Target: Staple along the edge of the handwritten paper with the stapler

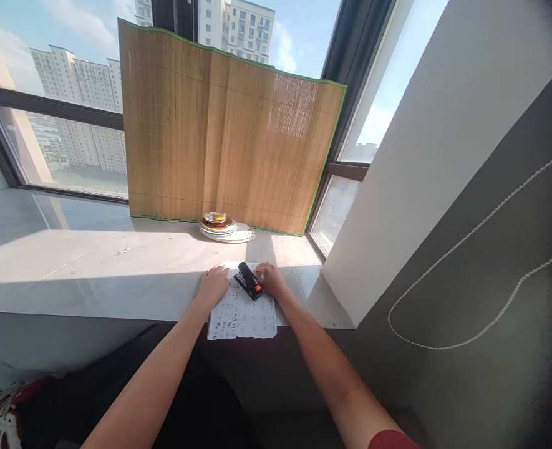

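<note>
A sheet of paper (242, 318) with handwriting lies on the window sill, its near end reaching past the sill's front edge. On it rests a black stapler (248, 280) with an orange part at its near end. My left hand (213, 285) lies on the paper's left edge, fingers low and close together; whether they pinch anything is too small to tell. At the stapler's right side is my right hand (269, 278), its fingers bent by the paper's upper right; what they grip, if anything, is hidden.
Beyond the paper, a stack of plates or lids (218, 228) sits on the sill (130, 293). A bamboo mat (210, 131) leans against the window. At the right, a beaded cord (463, 240) hangs by the wall. Small debris (123, 251) lies left of the stack.
</note>
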A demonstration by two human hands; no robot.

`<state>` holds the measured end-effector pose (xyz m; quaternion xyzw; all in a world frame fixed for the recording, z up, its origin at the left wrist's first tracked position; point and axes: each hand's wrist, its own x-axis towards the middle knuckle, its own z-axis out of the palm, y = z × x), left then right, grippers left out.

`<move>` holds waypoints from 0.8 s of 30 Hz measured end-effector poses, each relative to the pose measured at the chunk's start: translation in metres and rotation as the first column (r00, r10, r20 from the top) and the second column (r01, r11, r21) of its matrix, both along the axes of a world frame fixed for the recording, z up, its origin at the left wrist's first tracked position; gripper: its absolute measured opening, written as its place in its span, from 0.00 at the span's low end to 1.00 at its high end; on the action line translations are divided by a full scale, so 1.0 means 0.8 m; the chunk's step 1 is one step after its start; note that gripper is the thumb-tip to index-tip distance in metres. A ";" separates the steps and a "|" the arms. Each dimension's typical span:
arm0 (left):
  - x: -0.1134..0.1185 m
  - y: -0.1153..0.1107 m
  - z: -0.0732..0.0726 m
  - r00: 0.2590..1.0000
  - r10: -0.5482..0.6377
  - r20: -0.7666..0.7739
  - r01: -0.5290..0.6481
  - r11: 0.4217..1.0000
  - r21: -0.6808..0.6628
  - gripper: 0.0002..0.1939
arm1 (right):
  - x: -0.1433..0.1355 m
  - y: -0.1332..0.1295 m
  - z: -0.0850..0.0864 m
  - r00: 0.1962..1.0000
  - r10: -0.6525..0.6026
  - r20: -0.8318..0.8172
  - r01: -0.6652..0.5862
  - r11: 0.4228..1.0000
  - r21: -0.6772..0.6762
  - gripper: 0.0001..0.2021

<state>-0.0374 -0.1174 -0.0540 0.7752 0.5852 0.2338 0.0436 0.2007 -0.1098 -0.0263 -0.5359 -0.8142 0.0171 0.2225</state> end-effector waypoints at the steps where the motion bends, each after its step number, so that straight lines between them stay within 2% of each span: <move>1: 0.000 0.001 -0.001 1.000 -0.003 0.005 0.003 1.000 0.003 0.24 | 0.000 0.000 0.000 1.000 -0.009 0.003 0.009 1.000 0.011 0.17; 12: -0.001 0.003 0.000 1.000 -0.010 -0.021 0.010 1.000 0.004 0.24 | -0.001 0.003 -0.005 0.999 -0.031 0.034 0.030 0.999 0.021 0.17; 17: 0.002 -0.001 0.006 0.998 0.005 -0.060 -0.005 1.000 -0.010 0.25 | -0.002 0.002 -0.005 0.993 -0.113 0.037 0.112 0.993 0.027 0.19; 21: 0.003 -0.004 0.010 0.992 0.006 -0.126 -0.008 1.000 -0.014 0.26 | -0.003 0.000 -0.005 0.998 -0.058 0.035 0.057 0.998 0.022 0.16; 24: 0.003 -0.006 0.011 0.989 0.012 -0.148 -0.014 1.000 -0.011 0.26 | -0.004 0.000 -0.005 0.995 -0.099 0.024 0.098 0.995 0.033 0.17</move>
